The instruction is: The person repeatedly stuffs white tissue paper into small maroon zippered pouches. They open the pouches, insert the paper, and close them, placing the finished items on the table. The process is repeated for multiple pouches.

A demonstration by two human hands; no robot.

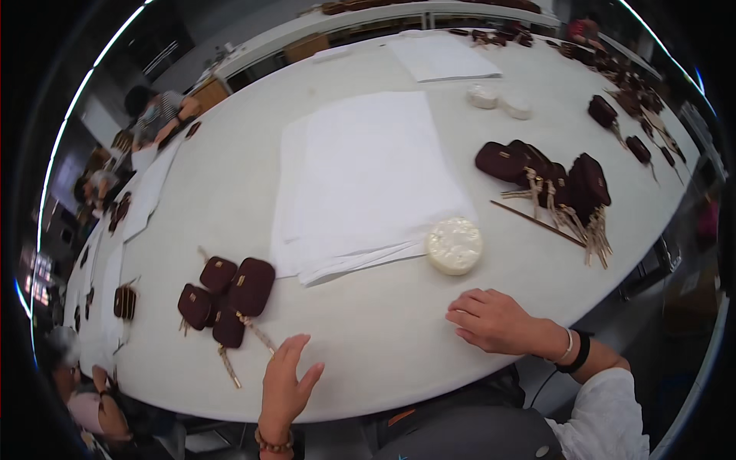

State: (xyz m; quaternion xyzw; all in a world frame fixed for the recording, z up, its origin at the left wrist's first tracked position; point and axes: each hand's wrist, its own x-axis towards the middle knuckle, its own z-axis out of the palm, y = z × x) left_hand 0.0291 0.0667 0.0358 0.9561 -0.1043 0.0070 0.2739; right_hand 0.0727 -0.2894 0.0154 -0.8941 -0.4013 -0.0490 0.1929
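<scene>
Near my left hand [285,383] I count four dark maroon pouches [226,295] in a cluster, each with a gold tassel. Off by my right hand [494,320] sits one round white puck-shaped roll [454,244], and two more round white rolls [500,100] lie farther up the surface [368,337]. One big stack of white paper sheets [368,180] lies in the middle, a second stack [443,57] beyond it. The pile of maroon pouches to the right [548,180] holds roughly five (they overlap, so I cannot count exactly), with one thin wooden stick [537,223] beside it.
</scene>
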